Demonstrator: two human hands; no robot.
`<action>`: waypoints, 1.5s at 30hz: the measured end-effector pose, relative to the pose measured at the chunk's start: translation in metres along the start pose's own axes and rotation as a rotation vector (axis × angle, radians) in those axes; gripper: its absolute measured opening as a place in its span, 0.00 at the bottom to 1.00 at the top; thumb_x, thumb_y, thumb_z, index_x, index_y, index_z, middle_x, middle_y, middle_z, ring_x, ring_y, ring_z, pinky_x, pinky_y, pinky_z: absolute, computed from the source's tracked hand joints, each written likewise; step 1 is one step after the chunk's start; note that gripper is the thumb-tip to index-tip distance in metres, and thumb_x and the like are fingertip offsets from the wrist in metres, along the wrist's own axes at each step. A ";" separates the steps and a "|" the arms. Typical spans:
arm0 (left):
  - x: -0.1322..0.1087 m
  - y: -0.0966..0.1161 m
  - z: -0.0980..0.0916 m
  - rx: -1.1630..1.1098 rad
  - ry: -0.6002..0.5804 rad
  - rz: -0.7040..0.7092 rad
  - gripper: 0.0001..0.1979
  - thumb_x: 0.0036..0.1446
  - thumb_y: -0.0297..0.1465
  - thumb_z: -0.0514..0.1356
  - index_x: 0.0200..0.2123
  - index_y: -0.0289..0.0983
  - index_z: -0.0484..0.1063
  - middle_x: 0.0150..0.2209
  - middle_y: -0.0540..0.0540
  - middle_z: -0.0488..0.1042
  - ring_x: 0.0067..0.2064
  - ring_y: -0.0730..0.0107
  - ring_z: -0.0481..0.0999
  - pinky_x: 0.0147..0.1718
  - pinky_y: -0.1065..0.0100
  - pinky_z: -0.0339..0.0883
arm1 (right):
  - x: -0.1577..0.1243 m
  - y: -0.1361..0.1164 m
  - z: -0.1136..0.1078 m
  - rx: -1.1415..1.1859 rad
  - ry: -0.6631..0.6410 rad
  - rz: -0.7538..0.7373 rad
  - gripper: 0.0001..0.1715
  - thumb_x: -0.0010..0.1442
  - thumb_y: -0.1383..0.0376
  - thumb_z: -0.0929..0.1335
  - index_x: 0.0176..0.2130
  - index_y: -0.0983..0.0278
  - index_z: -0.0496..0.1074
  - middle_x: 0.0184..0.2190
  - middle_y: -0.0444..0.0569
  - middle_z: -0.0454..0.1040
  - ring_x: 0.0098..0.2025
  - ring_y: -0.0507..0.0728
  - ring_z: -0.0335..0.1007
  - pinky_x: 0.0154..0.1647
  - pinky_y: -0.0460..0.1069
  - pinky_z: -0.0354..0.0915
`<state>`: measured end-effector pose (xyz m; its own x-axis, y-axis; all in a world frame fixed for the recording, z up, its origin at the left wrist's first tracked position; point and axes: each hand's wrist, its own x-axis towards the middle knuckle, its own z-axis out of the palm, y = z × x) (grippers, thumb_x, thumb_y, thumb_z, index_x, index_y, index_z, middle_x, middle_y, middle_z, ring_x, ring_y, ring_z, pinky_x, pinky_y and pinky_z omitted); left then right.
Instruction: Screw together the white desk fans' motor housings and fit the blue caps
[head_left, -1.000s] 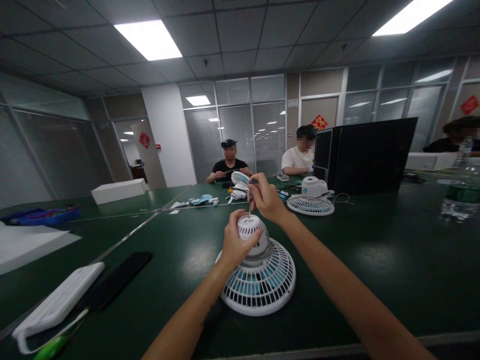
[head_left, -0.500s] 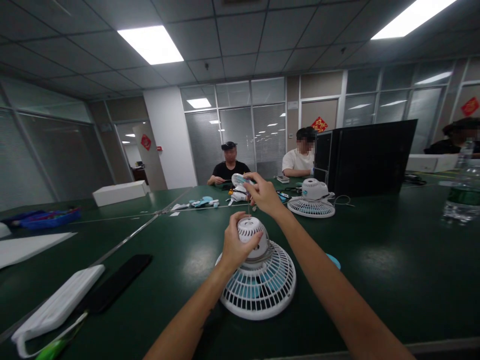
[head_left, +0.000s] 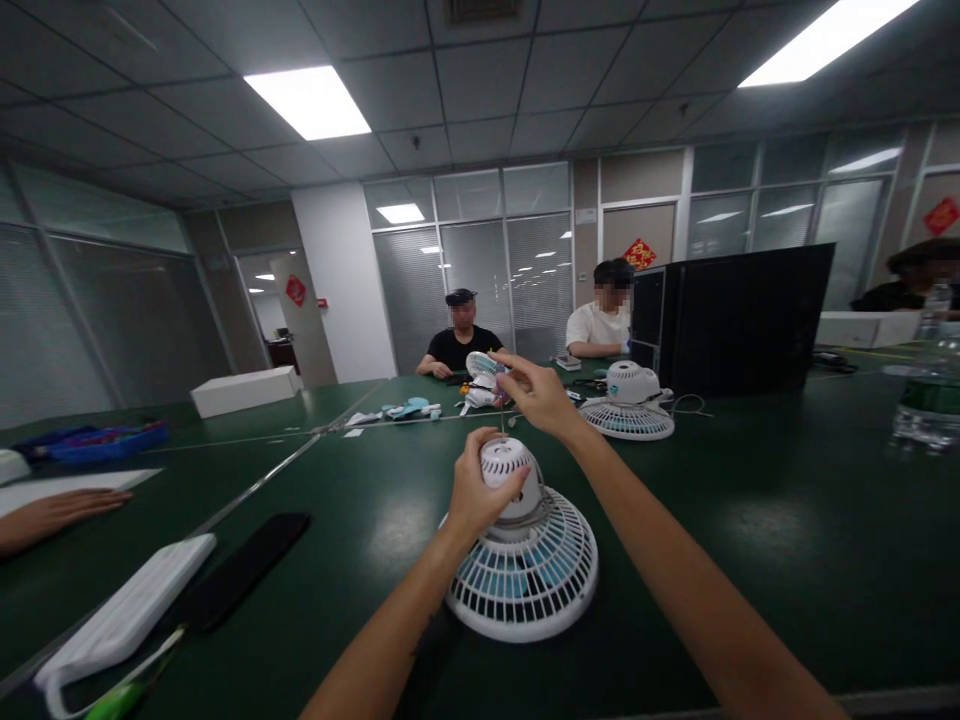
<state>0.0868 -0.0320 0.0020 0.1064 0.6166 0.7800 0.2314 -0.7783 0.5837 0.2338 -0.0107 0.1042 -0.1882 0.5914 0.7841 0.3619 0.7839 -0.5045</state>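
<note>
A white fan with pale blue blades lies grille-down on the green table, its rounded motor housing pointing up. My left hand is wrapped around that housing from the left, thumb toward me. Above it, my right hand pinches a screwdriver, whose thin shaft points down at the housing's top. The handle is mostly hidden by my fingers. Whether the tip sits in a screw, I cannot tell.
On the left lie a black phone, a white corded device and a blue tray. Another person's hand rests at far left. Beyond are a second fan, fan parts, a black computer case and a bottle.
Another person's hand has come into view at the far left. My hands hold nearly the same pose over the fan, and the whole view has shifted slightly.
</note>
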 end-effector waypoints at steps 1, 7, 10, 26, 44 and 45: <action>0.001 -0.001 0.000 -0.001 -0.002 0.003 0.25 0.47 0.34 0.67 0.48 0.38 0.64 0.44 0.42 0.78 0.46 0.58 0.78 0.49 0.58 0.70 | 0.000 -0.001 0.000 0.007 -0.021 0.005 0.24 0.64 0.63 0.63 0.58 0.61 0.70 0.39 0.49 0.79 0.31 0.53 0.78 0.28 0.44 0.73; 0.008 -0.006 -0.001 0.000 -0.049 0.029 0.21 0.48 0.35 0.66 0.45 0.38 0.66 0.43 0.42 0.78 0.45 0.58 0.78 0.47 0.60 0.70 | 0.001 -0.002 0.008 -0.014 0.002 0.007 0.25 0.62 0.67 0.62 0.57 0.61 0.71 0.40 0.50 0.77 0.29 0.51 0.76 0.26 0.44 0.73; 0.010 -0.007 -0.003 -0.001 -0.101 0.040 0.16 0.49 0.36 0.65 0.41 0.38 0.69 0.42 0.42 0.79 0.43 0.58 0.78 0.46 0.60 0.69 | 0.002 0.004 0.011 -0.051 0.051 0.018 0.23 0.60 0.65 0.65 0.55 0.61 0.71 0.36 0.48 0.74 0.28 0.51 0.74 0.25 0.44 0.71; 0.007 -0.003 -0.006 0.038 -0.091 0.050 0.14 0.51 0.37 0.63 0.41 0.38 0.71 0.44 0.42 0.79 0.46 0.57 0.78 0.48 0.60 0.69 | 0.000 0.003 0.008 -0.013 0.110 0.044 0.17 0.61 0.60 0.66 0.49 0.62 0.67 0.30 0.43 0.74 0.23 0.51 0.75 0.20 0.42 0.65; 0.005 -0.002 -0.006 0.018 -0.088 0.041 0.15 0.51 0.36 0.64 0.41 0.38 0.70 0.46 0.41 0.78 0.48 0.56 0.77 0.50 0.58 0.68 | 0.001 -0.002 0.005 -0.106 0.108 -0.091 0.16 0.61 0.63 0.65 0.49 0.63 0.72 0.36 0.49 0.75 0.35 0.54 0.75 0.35 0.47 0.72; 0.005 -0.001 -0.006 0.016 -0.088 0.038 0.15 0.51 0.36 0.64 0.41 0.38 0.70 0.46 0.41 0.78 0.48 0.56 0.77 0.50 0.58 0.68 | 0.001 -0.001 0.005 -0.121 0.121 -0.083 0.17 0.60 0.63 0.66 0.49 0.63 0.72 0.35 0.48 0.74 0.33 0.53 0.73 0.33 0.46 0.72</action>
<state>0.0813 -0.0291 0.0067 0.2002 0.5950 0.7784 0.2410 -0.7999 0.5496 0.2281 -0.0101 0.1038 -0.1136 0.4930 0.8626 0.4586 0.7962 -0.3947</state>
